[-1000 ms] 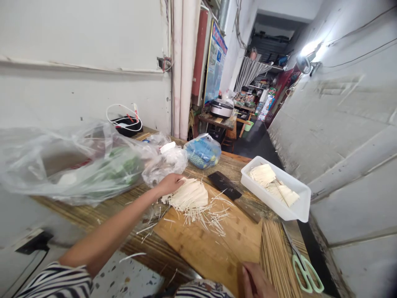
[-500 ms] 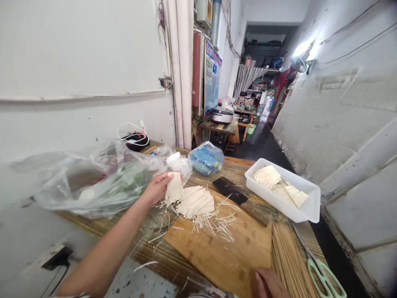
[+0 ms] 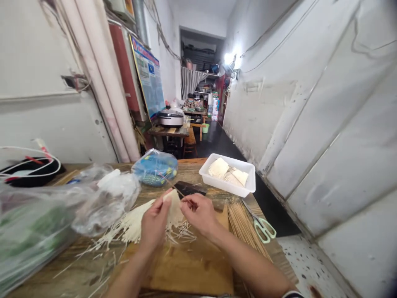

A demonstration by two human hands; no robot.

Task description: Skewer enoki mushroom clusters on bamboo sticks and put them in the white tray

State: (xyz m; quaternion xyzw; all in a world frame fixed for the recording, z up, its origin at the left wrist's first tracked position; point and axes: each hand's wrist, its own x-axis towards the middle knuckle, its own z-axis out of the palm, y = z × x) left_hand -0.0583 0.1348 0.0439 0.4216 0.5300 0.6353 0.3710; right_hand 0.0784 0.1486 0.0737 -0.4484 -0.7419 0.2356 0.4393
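Enoki bunch (image 3: 173, 205) stands between the two hands, above the far part of the cutting board (image 3: 192, 271), its pale sheet side up and its loose strands hanging below. The left hand (image 3: 155, 217) has its thumb and fingers closed on the near-left edge; the right hand (image 3: 198, 211), fingers curled in, appears to grip a thin stick (image 3: 176, 190) that slants up and away to the left. Whether the stick has entered the strands is too blurred to tell.

Doing this well calls for a light, flat pinch from the left hand, so the sheet neither folds nor splits, with its fingertips out of the stick's line. The right hand should hold close behind the point and push slowly and level. More enoki (image 3: 132, 223) lies just beyond and left of the left hand; the cleaver (image 3: 192, 188) just past both hands deserves care with the knuckles.
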